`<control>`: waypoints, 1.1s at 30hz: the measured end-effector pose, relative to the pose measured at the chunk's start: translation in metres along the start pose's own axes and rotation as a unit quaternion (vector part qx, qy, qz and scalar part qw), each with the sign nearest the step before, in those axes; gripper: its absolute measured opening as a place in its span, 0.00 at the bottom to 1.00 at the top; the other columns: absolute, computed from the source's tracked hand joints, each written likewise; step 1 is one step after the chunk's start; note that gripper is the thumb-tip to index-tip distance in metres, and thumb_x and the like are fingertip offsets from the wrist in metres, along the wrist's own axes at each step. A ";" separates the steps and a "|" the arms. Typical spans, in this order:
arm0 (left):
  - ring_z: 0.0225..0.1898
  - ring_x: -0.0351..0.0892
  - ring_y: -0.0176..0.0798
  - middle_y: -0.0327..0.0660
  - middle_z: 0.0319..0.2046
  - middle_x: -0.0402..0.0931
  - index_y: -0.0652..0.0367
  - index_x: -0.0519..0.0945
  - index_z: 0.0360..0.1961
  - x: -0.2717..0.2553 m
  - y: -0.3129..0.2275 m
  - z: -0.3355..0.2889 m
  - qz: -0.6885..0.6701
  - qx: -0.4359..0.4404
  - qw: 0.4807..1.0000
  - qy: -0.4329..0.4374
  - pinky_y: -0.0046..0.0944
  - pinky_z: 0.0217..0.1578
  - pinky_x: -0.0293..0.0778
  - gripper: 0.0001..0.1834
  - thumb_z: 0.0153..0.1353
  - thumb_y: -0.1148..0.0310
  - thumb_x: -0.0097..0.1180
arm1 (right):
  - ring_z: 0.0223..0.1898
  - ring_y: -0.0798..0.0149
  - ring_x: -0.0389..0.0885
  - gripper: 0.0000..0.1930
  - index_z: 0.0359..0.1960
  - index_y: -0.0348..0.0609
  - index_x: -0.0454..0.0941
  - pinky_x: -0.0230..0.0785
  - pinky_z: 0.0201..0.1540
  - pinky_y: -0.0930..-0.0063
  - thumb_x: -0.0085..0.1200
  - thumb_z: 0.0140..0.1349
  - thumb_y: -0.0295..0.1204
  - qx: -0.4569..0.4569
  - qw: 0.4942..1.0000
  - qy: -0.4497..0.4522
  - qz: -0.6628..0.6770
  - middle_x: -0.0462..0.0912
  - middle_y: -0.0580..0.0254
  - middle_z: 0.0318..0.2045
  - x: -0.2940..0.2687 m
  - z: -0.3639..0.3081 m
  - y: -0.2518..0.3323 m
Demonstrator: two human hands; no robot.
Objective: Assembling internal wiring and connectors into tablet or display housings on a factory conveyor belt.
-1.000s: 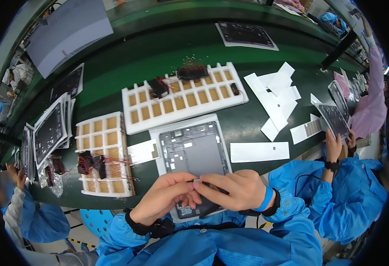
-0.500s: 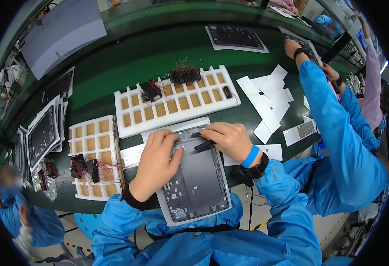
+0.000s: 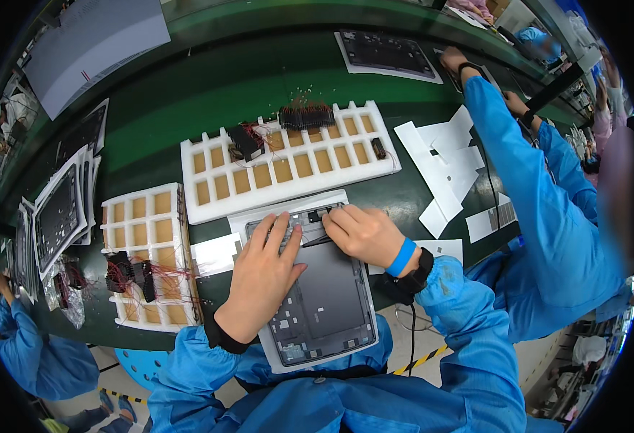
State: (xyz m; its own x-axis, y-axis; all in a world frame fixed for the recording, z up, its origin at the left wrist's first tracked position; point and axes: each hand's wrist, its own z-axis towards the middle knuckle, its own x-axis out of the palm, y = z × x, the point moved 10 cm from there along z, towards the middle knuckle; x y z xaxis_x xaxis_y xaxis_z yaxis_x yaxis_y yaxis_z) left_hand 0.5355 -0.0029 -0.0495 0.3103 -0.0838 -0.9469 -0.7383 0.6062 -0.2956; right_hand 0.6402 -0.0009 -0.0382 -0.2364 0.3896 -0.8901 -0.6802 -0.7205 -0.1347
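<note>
Left hand (image 3: pixel 261 278) lies on gray shell (image 3: pixel 326 289), fingers apart; I can't tell if right hand (image 3: pixel 366 235) grips its far end.

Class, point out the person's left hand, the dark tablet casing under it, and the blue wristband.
Left hand (image 3: pixel 261 280): head view, back of the hand.
Dark tablet casing (image 3: pixel 331 289): head view, bare middle panel.
Blue wristband (image 3: pixel 403 257): head view, band's outer surface.
</note>
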 end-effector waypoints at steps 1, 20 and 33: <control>0.68 0.64 0.54 0.51 0.64 0.68 0.62 0.75 0.60 0.000 0.000 0.000 0.000 0.000 1.000 -0.002 0.47 0.61 0.72 0.32 0.55 0.63 0.69 | 0.33 0.68 0.79 0.11 0.38 0.39 0.81 0.76 0.29 0.76 0.59 0.50 0.24 -0.001 1.000 0.000 0.001 0.78 0.68 0.33 0.000 0.000 -0.001; 0.63 0.70 0.57 0.54 0.62 0.68 0.62 0.74 0.59 -0.063 0.001 -0.048 -0.136 0.031 0.986 -0.093 0.47 0.61 0.72 0.31 0.55 0.65 0.69 | 0.51 0.53 0.77 0.25 0.50 0.36 0.79 0.78 0.43 0.62 0.63 0.47 0.26 0.164 0.980 0.094 0.057 0.78 0.57 0.49 -0.008 -0.002 0.007; 0.34 0.84 0.46 0.49 0.33 0.84 0.66 0.80 0.44 -0.173 0.387 -0.363 0.118 -0.457 0.862 -0.187 0.42 0.36 0.78 0.21 0.53 0.65 0.70 | 0.49 0.45 0.79 0.12 0.44 0.37 0.79 0.74 0.49 0.58 0.57 0.56 0.17 0.242 0.953 0.052 0.177 0.79 0.51 0.51 -0.047 0.016 0.005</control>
State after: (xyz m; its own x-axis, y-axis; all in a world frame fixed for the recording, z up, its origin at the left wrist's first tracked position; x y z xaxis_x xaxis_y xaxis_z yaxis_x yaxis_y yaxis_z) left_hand -0.0210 -0.0410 -0.0454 0.1316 0.3208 -0.9380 -0.9175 -0.3188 -0.2377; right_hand 0.6373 -0.0138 0.0099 -0.4569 0.0948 -0.8844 -0.8171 -0.4376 0.3753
